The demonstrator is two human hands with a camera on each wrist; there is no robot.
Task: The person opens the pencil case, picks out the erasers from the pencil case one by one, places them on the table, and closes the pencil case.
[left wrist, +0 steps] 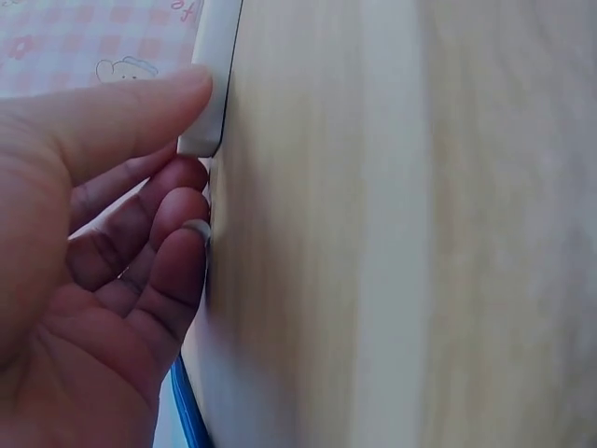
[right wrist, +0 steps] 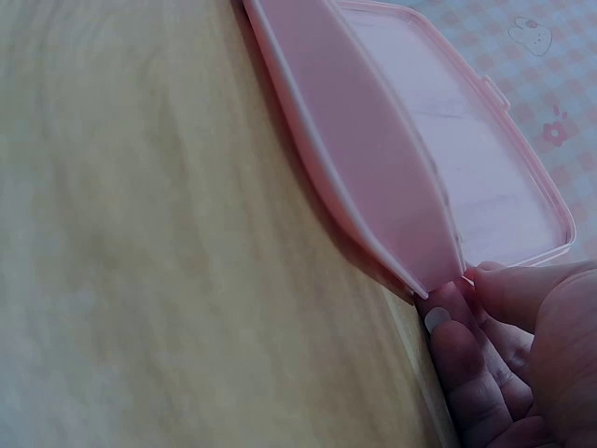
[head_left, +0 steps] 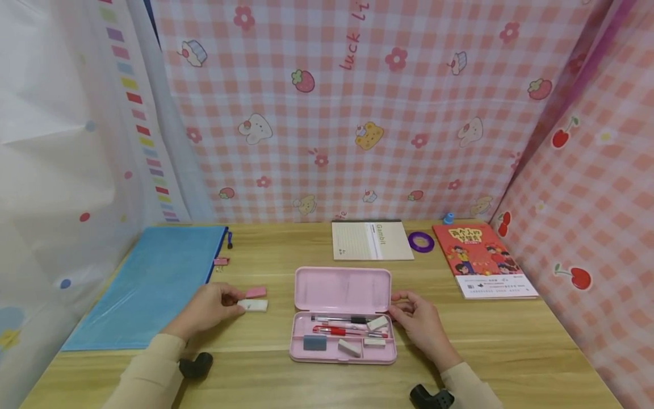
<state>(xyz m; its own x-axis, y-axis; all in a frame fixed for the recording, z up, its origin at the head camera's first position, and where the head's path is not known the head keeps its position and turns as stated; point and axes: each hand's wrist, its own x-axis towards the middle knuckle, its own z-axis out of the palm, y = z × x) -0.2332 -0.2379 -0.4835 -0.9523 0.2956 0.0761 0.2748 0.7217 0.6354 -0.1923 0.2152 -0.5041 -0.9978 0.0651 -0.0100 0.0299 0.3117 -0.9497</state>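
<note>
My left hand (head_left: 206, 309) pinches the near end of a white eraser (head_left: 255, 305), its thumb lying along the side in the left wrist view. Right behind that is a pink eraser (head_left: 256, 292). A pink pencil case (head_left: 343, 288) stands with its lid raised; it holds a black pen (head_left: 357, 320), a red pen (head_left: 332, 330), a blue-grey block (head_left: 314, 342) and several whitish erasers (head_left: 375, 343). At its rear right corner, by the hinge, my right hand (head_left: 421, 324) grips the edge between thumb and fingers, as the right wrist view shows.
A blue zip folder (head_left: 148, 284) lies on the left, a small pink sharpener-like object (head_left: 221, 261) by its edge. At the back are a notebook (head_left: 352, 241), purple tape roll (head_left: 421, 233) and small blue object (head_left: 448, 218). A red book (head_left: 480, 250) lies right.
</note>
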